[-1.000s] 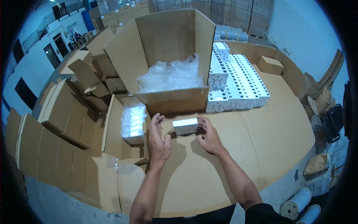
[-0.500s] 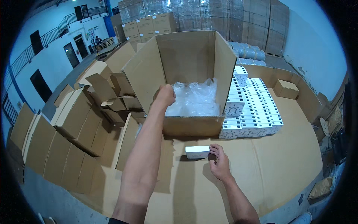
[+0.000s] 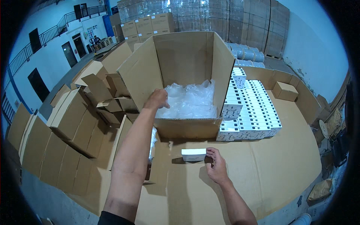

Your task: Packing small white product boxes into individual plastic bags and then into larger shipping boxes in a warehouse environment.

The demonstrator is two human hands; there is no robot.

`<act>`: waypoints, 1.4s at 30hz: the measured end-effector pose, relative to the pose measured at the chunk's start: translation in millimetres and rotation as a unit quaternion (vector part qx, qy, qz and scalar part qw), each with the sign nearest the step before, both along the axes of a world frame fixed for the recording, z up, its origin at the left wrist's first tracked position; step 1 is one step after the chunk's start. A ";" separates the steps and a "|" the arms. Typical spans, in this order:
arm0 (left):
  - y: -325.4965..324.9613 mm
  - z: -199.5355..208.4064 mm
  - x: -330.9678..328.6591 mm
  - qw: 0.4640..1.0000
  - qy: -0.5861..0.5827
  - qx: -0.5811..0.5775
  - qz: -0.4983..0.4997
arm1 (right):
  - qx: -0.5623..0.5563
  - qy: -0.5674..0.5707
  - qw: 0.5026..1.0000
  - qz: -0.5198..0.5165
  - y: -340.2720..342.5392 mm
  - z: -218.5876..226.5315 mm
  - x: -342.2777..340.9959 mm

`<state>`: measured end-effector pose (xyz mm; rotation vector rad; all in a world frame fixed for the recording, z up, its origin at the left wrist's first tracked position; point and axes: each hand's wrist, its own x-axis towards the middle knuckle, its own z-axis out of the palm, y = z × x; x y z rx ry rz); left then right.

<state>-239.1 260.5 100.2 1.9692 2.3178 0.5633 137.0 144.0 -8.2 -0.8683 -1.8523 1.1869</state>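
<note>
A large open carton [image 3: 187,127] stands in front of me with crumpled clear plastic bags [image 3: 191,98] inside. My left hand [image 3: 156,99] reaches over its near left corner, beside the bags, fingers loosely bent and thumb apart; nothing shows in it. On the cardboard-covered table, a small white box [image 3: 193,154] rests on its long side. The fingers and thumb of my right hand [image 3: 216,167] close on the right end of this box. Under my left forearm, partly hidden, is a smaller open carton [image 3: 119,144] with clear plastic in it.
Rows of small white boxes [image 3: 258,108] are stacked right of the large carton, a few on top. A closed brown carton [image 3: 285,91] sits at the far right. Several brown cartons [image 3: 67,150] line the left side. A cardboard wall [image 3: 309,95] edges the table at the right.
My left hand has loosened from a fist, its thumb now apart near the plastic bags. My right hand stays at the small white box. The whole view has shifted slightly.
</note>
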 end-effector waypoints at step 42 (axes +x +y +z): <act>-269.1 -107.2 218.7 0.761 -0.621 0.185 0.006 | -0.041 0.078 0.993 0.075 -77.3 0.9 -2.9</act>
